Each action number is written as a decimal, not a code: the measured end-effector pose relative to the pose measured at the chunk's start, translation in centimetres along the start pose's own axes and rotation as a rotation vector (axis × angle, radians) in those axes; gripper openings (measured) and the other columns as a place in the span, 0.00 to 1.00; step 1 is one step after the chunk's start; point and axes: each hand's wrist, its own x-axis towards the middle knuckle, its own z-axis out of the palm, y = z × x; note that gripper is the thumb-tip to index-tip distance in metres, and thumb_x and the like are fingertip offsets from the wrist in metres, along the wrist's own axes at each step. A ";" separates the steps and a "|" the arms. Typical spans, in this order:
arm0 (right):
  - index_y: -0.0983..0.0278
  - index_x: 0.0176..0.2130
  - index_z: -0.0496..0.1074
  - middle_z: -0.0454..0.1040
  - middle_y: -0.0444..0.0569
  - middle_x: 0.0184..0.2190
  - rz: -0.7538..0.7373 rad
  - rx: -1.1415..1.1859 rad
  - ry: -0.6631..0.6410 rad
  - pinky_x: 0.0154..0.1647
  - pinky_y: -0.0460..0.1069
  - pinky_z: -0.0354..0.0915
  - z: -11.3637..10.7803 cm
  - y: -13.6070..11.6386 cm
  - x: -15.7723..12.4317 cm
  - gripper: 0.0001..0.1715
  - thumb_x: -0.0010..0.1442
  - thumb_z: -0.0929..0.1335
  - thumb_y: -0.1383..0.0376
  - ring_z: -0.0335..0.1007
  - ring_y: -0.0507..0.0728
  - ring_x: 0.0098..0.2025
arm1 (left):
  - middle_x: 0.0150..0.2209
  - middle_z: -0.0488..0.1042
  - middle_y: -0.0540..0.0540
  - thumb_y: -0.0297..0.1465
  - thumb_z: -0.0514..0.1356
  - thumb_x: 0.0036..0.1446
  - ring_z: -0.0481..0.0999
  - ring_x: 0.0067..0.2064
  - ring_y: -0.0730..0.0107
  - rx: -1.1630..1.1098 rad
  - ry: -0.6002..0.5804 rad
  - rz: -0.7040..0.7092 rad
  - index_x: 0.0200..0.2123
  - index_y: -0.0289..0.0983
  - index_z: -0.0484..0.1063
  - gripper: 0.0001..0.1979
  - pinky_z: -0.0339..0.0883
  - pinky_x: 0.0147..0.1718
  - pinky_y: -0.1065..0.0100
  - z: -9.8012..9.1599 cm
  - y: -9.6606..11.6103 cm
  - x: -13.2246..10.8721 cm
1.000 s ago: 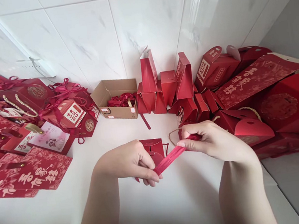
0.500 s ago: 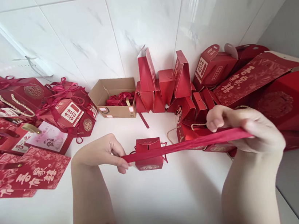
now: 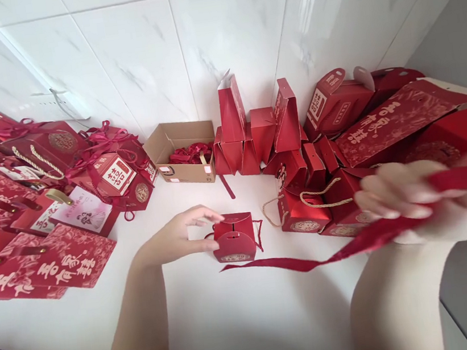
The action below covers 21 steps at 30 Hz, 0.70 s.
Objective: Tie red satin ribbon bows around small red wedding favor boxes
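A small red gift box (image 3: 236,246) with a slotted top flap and a cord at its side stands upright on the white table. My left hand (image 3: 189,232) is at the box's left side, fingers apart around its edge; whether they touch it I cannot tell. Off to the right, my right hand (image 3: 430,200) is closed on a red ribbon (image 3: 309,261). One end of that ribbon trails left past the front of the box, and the other runs out toward the right edge. The right hand is slightly blurred.
A cardboard box (image 3: 188,172) holding red ribbons stands by the tiled wall. Red gift bags (image 3: 68,260) and hexagonal boxes (image 3: 115,176) crowd the left. Folded red boxes (image 3: 237,151), rope-handled boxes (image 3: 305,211) and larger cartons (image 3: 394,119) fill the back and right.
My left hand has let go of the ribbon and moved right to the small box. My right hand has moved right with the ribbon, which now hangs slack instead of stretched.
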 end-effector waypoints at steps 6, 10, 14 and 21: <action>0.61 0.35 0.72 0.71 0.44 0.26 0.246 0.030 -0.033 0.24 0.47 0.63 6.2 -0.5 1.9 0.08 0.58 0.73 0.60 0.64 0.50 0.23 | 0.60 0.63 0.40 0.43 0.62 0.57 0.66 0.60 0.54 0.064 0.291 0.011 0.59 0.44 0.64 0.28 0.64 0.57 0.55 6.9 -0.8 1.6; 0.60 0.42 0.70 0.69 0.43 0.29 0.325 0.077 -0.167 0.17 0.45 0.52 7.2 0.5 2.0 0.10 0.62 0.69 0.59 0.54 0.46 0.19 | 0.57 0.68 0.41 0.44 0.63 0.56 0.63 0.62 0.52 0.174 0.373 0.099 0.56 0.43 0.68 0.26 0.59 0.60 0.52 8.6 -2.3 2.5; 0.63 0.41 0.73 0.62 0.41 0.21 0.388 0.035 -0.232 0.19 0.45 0.52 6.8 0.4 1.8 0.11 0.65 0.66 0.59 0.54 0.48 0.21 | 0.59 0.69 0.41 0.43 0.69 0.48 0.58 0.66 0.50 0.101 0.173 0.216 0.53 0.44 0.74 0.28 0.55 0.63 0.50 6.6 -3.9 3.5; 0.63 0.41 0.77 0.72 0.47 0.30 0.341 -0.041 -0.346 0.28 0.47 0.61 6.6 0.4 1.7 0.14 0.64 0.67 0.56 0.63 0.51 0.28 | 0.66 0.59 0.43 0.42 0.68 0.50 0.53 0.69 0.51 -0.068 -0.079 0.212 0.58 0.47 0.69 0.32 0.49 0.65 0.50 1.8 -2.2 3.9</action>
